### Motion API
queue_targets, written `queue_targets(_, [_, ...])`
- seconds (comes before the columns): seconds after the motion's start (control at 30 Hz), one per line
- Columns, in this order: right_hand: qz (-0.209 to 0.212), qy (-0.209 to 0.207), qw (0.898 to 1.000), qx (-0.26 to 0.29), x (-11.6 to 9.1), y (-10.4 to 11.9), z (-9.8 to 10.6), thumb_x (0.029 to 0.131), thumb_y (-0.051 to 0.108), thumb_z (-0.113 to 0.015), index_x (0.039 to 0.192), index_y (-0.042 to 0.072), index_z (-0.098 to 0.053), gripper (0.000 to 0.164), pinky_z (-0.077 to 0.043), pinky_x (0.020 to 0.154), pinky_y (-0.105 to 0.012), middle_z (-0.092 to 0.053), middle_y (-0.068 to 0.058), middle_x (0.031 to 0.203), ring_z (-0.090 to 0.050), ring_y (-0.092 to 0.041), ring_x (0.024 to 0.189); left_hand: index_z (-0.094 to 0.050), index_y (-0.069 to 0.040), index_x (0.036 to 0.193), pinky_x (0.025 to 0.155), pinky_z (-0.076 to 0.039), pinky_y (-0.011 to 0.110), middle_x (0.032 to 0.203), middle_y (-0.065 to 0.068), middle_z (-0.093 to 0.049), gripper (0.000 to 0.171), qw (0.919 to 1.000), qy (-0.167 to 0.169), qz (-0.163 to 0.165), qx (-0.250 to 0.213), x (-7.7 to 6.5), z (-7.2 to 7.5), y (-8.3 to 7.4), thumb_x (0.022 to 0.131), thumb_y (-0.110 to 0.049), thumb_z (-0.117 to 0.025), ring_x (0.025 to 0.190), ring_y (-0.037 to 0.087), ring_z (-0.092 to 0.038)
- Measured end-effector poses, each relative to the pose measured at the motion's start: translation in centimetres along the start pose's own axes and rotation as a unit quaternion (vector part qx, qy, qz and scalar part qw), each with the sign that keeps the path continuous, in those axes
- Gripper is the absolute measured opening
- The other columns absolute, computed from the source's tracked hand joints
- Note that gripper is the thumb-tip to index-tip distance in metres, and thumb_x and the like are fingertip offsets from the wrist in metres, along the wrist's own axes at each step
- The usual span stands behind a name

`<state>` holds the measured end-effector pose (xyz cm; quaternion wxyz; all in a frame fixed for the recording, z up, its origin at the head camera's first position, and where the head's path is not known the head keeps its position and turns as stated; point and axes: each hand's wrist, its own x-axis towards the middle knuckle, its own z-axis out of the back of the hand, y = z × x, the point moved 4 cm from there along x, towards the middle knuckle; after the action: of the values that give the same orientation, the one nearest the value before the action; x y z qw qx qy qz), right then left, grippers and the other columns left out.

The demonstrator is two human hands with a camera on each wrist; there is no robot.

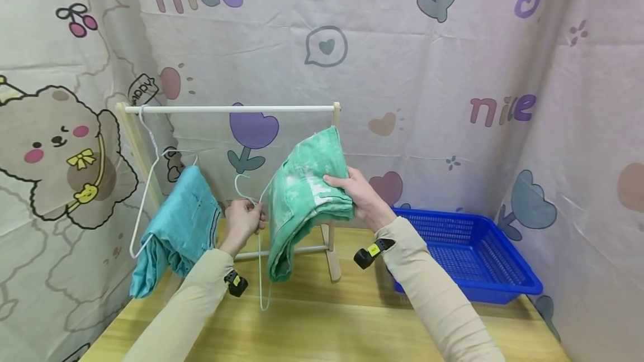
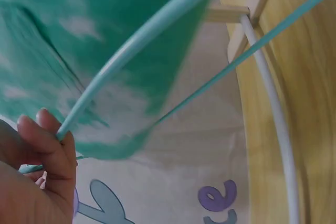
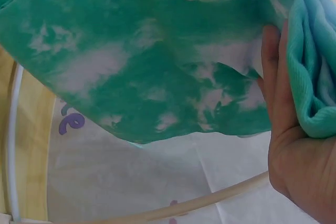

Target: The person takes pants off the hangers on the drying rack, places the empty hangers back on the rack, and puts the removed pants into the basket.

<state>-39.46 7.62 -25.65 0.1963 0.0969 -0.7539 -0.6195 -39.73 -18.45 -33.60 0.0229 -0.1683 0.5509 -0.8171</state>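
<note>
My left hand (image 1: 244, 221) pinches a thin light-green clothes hanger (image 1: 260, 272) just below its hook. In the left wrist view the fingers (image 2: 58, 156) curl round the hanger's wire. A folded green-and-white tie-dye garment (image 1: 309, 180) hangs through the hanger, overlapping its far side. My right hand (image 1: 366, 197) grips the garment's right edge, thumb on top and the other fingers behind. Seen from the right wrist, some fingers (image 3: 283, 82) lie between folds of the cloth, beside a ribbed edge.
At left a white hanger (image 1: 146, 205) with folded blue trousers (image 1: 183, 217) hangs from the rack's white rail (image 1: 231, 109). The rack's wooden right post (image 1: 336, 119) stands behind the green garment. A blue plastic basket (image 1: 503, 289) sits on the wooden table (image 1: 342, 323) at right.
</note>
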Motion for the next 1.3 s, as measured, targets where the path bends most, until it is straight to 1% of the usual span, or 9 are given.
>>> queue_targets(0.2, [0.005,0.017,0.999,-0.041,-0.2,0.8,0.6,0.098,0.01,-0.056,0.122,0.004,-0.054,0.025,-0.058,0.067,-0.026,-0.066,-0.004,0.088,-0.068,-0.013,0.073,-0.064,0.004,0.109,0.045,-0.052,0.029,0.068,0.005,-0.066,0.025,0.9998,-0.014,0.004,-0.009,0.2,0.7,0.8,0.101,-0.016,-0.052,0.051,0.015,-0.063])
queue_targets(0.33, [-0.006,0.031,0.997,-0.075,-0.3,0.9,1.2,0.098,0.01,-0.057,0.125,0.003,-0.053,0.028,-0.058,0.068,-0.028,-0.066,-0.005,0.091,-0.068,-0.014,0.075,-0.063,0.002,0.112,0.045,-0.051,0.029,0.069,0.005,-0.064,0.025,0.9998,-0.018,0.006,0.003,0.1,1.2,0.8,0.101,-0.017,-0.051,0.052,0.015,-0.062])
queue_targets(0.5, [-0.026,0.06,0.991,-0.115,-0.4,1.3,2.1,0.098,0.011,-0.056,0.129,0.003,-0.053,0.032,-0.059,0.066,-0.03,-0.067,-0.008,0.092,-0.07,-0.016,0.072,-0.064,0.005,0.112,0.048,-0.05,0.025,0.073,0.009,-0.066,0.029,0.9987,-0.028,-0.022,0.037,0.1,1.5,0.4,0.101,-0.018,-0.049,0.052,0.011,-0.06])
queue_targets(0.67, [-0.038,0.083,0.984,-0.152,-0.7,2.0,3.1,0.096,0.011,-0.061,0.129,0.004,-0.055,0.034,-0.059,0.064,-0.031,-0.069,-0.007,0.089,-0.069,-0.017,0.069,-0.065,0.004,0.112,0.049,-0.046,0.027,0.068,0.009,-0.065,0.031,0.9936,-0.056,-0.055,0.082,0.3,1.9,0.0,0.101,-0.018,-0.047,0.052,0.012,-0.057])
queue_targets(0.83, [-0.055,0.074,0.982,-0.167,-1.5,2.8,4.7,0.095,0.014,-0.063,0.127,0.006,-0.056,0.033,-0.058,0.062,-0.031,-0.069,-0.006,0.086,-0.068,-0.017,0.067,-0.066,0.004,0.107,0.044,-0.038,0.028,0.06,0.006,-0.057,0.032,0.9879,-0.062,-0.072,0.122,0.3,2.1,0.1,0.102,-0.019,-0.044,0.048,0.015,-0.049])
queue_targets(0.93, [-0.068,0.061,0.982,-0.167,-2.1,3.3,5.5,0.095,0.014,-0.064,0.124,0.007,-0.057,0.031,-0.058,0.06,-0.032,-0.069,-0.006,0.086,-0.069,-0.017,0.066,-0.067,0.004,0.095,0.043,-0.035,0.029,0.058,0.005,-0.051,0.034,0.9832,-0.07,-0.084,0.146,0.2,2.1,0.2,0.102,-0.02,-0.044,0.048,0.016,-0.046])
queue_targets(1.03, [-0.08,0.06,0.98,-0.169,-2.6,3.7,6.1,0.094,0.014,-0.064,0.122,0.007,-0.057,0.03,-0.059,0.061,-0.032,-0.069,-0.007,0.086,-0.069,-0.018,0.066,-0.065,0.001,0.087,0.044,-0.034,0.03,0.06,0.006,-0.052,0.034,0.978,-0.083,-0.089,0.17,0.2,2.1,0.2,0.102,-0.021,-0.045,0.049,0.018,-0.045])
queue_targets(1.17, [-0.099,0.061,0.977,-0.176,-3.2,4.3,6.9,0.095,0.015,-0.064,0.123,0.009,-0.057,0.03,-0.059,0.062,-0.034,-0.068,-0.007,0.087,-0.069,-0.019,0.066,-0.066,0.003,0.097,0.044,-0.034,0.03,0.065,0.01,-0.055,0.032,0.9779,-0.079,-0.092,0.17,0.2,2.0,0.1,0.102,-0.02,-0.045,0.05,0.019,-0.046])
queue_targets(1.3, [-0.119,0.049,0.977,-0.171,-3.8,4.9,7.8,0.094,0.015,-0.065,0.124,0.01,-0.056,0.032,-0.059,0.063,-0.034,-0.069,-0.006,0.088,-0.069,-0.019,0.067,-0.066,0.006,0.109,0.046,-0.036,0.029,0.07,0.012,-0.058,0.035,0.9813,-0.07,-0.09,0.155,0.3,1.7,-0.2,0.102,-0.021,-0.044,0.053,0.018,-0.048])
